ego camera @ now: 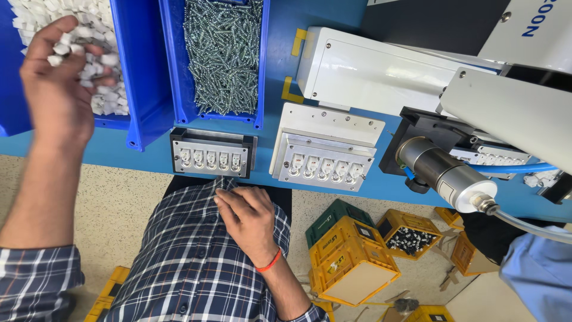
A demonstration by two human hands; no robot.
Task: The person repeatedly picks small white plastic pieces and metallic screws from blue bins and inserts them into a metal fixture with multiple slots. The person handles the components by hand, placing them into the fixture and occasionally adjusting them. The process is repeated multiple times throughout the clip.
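- left hand (56,83) was up in the blue bin (140,89) of small white plastic parts (101,71), well off to the left of the dark fixture plate (213,153) and further from the body, fingers curled loosely with a few white bits caught between them, so a half-closed scooping grip
- right hand (250,217) sat just on the near side of that fixture plate, resting against the plaid shirt (190,262), fingers bent inward; couldn't tell if anything was pinched in there, nothing showed
- the fixture plate itself lay right at the near edge of the blue bench (280,71), five slots in a row, each with a small metal-and-white piece sitting in it
- straight behind the plate, touching distance, was a second blue bin full of screws (223,53), its front lip nearly over the plate's back edge, so not much room there
- right of the plate there was a narrow strip of bare blue, then a white fixture (325,149) with its own five filled slots, tilted a bit
- further right of the plate a steel cylinder (444,173) with a hose poked out over the bench edge from a white machine (381,71)
- the open room was between the plate and the body, where the right hand was
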